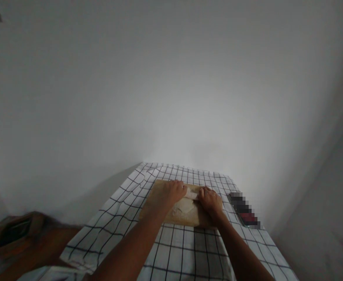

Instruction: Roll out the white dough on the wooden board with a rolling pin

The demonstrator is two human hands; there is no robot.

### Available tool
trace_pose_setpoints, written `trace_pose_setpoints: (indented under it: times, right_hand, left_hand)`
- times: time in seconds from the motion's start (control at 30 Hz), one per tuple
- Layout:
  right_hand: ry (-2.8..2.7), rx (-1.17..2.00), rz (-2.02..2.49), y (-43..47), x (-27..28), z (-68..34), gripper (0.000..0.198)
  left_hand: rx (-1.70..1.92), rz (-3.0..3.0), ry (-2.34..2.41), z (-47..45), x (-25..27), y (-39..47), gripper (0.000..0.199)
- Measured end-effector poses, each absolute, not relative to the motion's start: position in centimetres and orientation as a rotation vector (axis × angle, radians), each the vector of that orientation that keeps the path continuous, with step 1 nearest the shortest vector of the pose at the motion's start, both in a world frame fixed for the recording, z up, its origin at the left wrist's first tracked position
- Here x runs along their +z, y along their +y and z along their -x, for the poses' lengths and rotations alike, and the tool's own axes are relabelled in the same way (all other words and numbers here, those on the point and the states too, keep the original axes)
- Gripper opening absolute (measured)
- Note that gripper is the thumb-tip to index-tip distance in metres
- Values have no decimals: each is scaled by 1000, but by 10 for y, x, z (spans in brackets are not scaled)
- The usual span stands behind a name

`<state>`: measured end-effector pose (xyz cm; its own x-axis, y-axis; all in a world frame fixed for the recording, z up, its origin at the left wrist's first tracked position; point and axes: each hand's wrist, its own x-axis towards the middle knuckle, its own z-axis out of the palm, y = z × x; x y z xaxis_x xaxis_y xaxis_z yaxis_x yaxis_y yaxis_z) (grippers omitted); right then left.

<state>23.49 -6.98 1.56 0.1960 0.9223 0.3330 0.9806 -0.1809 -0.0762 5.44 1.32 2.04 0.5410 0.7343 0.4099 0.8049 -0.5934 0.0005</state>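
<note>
Both my hands are closed over a pale rolling pin [192, 194] that lies crosswise near the far side of a wooden board [151, 199]. My left hand [175, 191] wraps its left part, and my right hand [211, 198] wraps the right; only the short middle stretch shows between them. On the near side of the pin, a thin pale piece of dough [186, 205] lies flat, with floury smears around it. The pin's ends are hidden under my hands.
A white tablecloth [171, 249] with dark grid lines covers the table beneath the board. Toward the right edge lies a dark flat object [243, 208], partly pixelated. A plain wall [189, 97] rises behind the table. Brown furniture [51, 238] stands low at the left.
</note>
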Motion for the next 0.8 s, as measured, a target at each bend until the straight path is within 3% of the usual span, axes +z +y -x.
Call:
trace_pose_setpoints:
  times: [0.8]
  right_hand:
    - [-1865, -356, 2268, -70, 19, -234, 35]
  left_hand:
    - [-602, 2549, -1465, -60, 20, 17, 35]
